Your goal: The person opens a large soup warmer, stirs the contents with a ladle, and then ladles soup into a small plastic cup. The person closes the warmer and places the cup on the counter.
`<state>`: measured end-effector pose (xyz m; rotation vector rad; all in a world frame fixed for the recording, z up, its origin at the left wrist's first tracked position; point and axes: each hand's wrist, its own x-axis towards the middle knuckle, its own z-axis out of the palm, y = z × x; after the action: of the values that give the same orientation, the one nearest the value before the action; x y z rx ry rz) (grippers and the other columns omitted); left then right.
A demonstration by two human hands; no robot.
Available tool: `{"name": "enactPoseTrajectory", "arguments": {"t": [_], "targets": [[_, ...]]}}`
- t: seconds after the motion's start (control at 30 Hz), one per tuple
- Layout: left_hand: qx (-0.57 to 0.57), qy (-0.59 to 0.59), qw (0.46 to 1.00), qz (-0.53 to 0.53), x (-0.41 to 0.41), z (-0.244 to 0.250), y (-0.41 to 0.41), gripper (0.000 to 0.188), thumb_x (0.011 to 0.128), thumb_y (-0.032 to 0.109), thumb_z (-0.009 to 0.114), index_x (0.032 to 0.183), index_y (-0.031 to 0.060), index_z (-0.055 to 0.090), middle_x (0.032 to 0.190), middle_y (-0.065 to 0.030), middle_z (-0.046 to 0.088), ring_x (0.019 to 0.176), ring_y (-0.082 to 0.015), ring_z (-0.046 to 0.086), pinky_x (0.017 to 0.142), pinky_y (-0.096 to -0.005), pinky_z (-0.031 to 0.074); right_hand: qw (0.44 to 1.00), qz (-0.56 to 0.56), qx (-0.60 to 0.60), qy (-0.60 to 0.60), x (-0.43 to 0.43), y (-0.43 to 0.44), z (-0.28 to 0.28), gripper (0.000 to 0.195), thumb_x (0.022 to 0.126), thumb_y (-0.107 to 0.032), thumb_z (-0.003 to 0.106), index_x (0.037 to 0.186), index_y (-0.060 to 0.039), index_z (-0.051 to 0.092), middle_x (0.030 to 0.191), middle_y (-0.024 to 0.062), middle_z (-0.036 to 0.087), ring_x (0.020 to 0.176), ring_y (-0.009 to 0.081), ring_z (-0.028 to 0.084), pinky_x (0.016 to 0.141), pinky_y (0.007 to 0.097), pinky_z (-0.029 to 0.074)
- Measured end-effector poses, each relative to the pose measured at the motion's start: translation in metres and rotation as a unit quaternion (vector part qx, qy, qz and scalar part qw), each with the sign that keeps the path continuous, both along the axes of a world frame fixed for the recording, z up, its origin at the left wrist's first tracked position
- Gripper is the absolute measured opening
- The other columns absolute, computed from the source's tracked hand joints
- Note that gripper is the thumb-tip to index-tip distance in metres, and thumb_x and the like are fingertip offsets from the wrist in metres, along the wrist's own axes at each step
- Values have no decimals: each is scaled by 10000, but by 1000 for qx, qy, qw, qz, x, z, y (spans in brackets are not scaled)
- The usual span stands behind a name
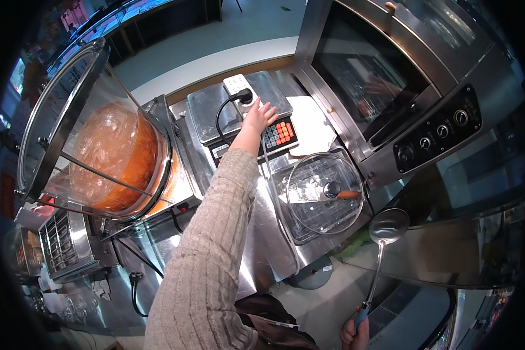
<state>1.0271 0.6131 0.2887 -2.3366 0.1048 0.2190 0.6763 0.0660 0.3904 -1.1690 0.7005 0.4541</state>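
Observation:
My left hand [259, 118], in a ribbed grey-beige sleeve [210, 249], reaches over the near end of a white power strip [235, 83], fingers apart. Whether it touches the strip is not clear. A black plug [245, 96] is seated in the strip. The strip lies on the metal platform of a weighing scale [271, 89], whose keypad [280, 134] has orange and grey keys. At the lower right, my right hand [358, 333] grips the blue handle of a metal ladle [388, 225], its bowl pointing away from me.
A clear drum [127, 175] with orange liquid stands left, beside a roller grill [65, 238]. A glass lid [323, 214] rests over a tray, with a wooden-handled knife [304, 194] visible. An oven [367, 78] stands at right. Loose cords cross the steel counter [262, 245].

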Motion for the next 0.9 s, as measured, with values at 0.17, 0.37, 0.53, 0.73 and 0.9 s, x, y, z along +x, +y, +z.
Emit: {"name": "enactPoseTrajectory", "arguments": {"t": [0.17,0.37,0.53,0.73,0.9], "targets": [[-23,-7,999,23,0,-1,-9,559,932,343,391,1447,238,200,1521,1,152,1394,-212,162,1086,-579,105,999,27,20,-29,3,0,0,351,949,-270,454,1263,-120,410,621,-10,368,419,64,253,380,180,214],[-41,-36,998,23,-12,5,-11,561,920,310,420,1439,241,219,1513,-24,181,1391,-233,176,1094,-557,122,999,16,40,-16,5,-1,-1,362,934,-268,492,1239,-79,445,641,21,433,461,96,353,412,205,300],[-64,-90,994,4,-22,-3,-17,535,908,267,416,1419,195,280,1491,-27,241,1367,-212,239,1091,-568,132,985,101,97,-103,10,-3,-4,469,958,-338,436,1346,-92,339,580,-20,306,375,42,199,352,195,188],[-38,-75,996,7,-30,8,-20,529,923,277,403,1427,186,271,1510,9,190,1388,-190,185,1100,-539,122,976,138,114,-124,8,-6,-2,502,954,-348,436,1361,-83,306,592,-16,325,389,43,219,376,204,204],[-130,-148,979,-42,-55,25,-55,455,871,206,477,1319,139,442,1468,-26,285,1365,-222,243,1103,-485,177,977,130,133,-108,-2,-15,-2,520,955,-359,439,1363,-69,299,596,-17,328,396,41,223,386,200,204]]}}
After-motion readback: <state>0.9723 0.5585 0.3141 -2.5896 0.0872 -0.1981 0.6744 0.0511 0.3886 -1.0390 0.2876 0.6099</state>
